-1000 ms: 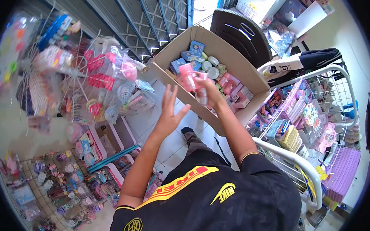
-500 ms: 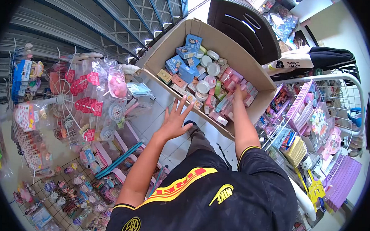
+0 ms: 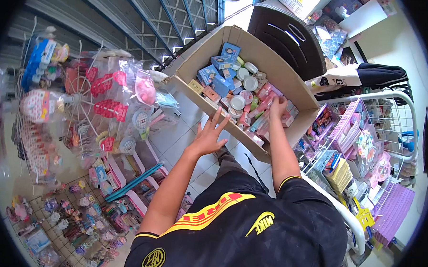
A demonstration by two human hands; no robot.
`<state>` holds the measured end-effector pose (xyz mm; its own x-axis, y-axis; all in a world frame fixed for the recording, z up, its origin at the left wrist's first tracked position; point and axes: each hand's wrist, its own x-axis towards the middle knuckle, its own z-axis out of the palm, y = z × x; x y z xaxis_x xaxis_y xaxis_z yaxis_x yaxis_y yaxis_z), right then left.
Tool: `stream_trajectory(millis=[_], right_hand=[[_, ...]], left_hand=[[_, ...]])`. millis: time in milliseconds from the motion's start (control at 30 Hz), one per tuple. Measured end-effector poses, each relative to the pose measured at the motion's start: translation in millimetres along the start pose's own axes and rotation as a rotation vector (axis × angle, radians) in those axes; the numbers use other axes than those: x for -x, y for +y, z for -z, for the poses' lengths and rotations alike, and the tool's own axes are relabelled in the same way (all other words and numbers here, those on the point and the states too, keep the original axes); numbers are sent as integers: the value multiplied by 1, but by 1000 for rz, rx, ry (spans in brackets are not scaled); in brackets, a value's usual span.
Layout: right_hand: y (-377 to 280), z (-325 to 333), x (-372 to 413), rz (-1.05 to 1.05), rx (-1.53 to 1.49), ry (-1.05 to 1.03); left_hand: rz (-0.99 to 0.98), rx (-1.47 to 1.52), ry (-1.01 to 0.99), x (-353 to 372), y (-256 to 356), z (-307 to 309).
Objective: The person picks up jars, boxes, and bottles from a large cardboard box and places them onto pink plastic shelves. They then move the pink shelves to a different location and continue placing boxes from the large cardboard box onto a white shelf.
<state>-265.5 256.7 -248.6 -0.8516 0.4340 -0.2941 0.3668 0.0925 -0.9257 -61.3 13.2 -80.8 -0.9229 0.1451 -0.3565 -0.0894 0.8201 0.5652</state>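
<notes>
Carrier: one open cardboard box [image 3: 274,67], brown, holding a loose, jumbled layer of small packaged goods. Landmark: white-lidded jar [image 3: 250,84], near the middle of the contents. Left of the jar: blue cartons [image 3: 208,74], several, heaped and overlapping. Right of the jar: pink packages [image 3: 267,90], closely packed. Nearer the wearer than the jar: round pale-topped tub [image 3: 237,103]. Nearer and well left of the jar: yellow carton [image 3: 195,86], with salmon-coloured carton [image 3: 211,94] just beside

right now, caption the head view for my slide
Right hand among pink packages in an open cardboard carton, left hand spread at the carton's near edge.
</notes>
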Motion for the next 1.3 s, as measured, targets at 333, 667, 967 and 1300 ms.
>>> stream_trajectory(millis=[333, 667, 967, 1300], right_hand=[[-171, -66, 127, 664, -243, -456], [-75, -56, 360, 1065, 213, -1393], [45, 89, 589, 1230, 306, -2353], [49, 183, 788, 1391, -207, -2793]], left_hand=[[97, 270, -90, 146, -29, -69], [754, 1150, 402, 409, 3, -327], [958, 1201, 993, 501, 125, -458], [1193, 993, 1768, 655, 232, -423]])
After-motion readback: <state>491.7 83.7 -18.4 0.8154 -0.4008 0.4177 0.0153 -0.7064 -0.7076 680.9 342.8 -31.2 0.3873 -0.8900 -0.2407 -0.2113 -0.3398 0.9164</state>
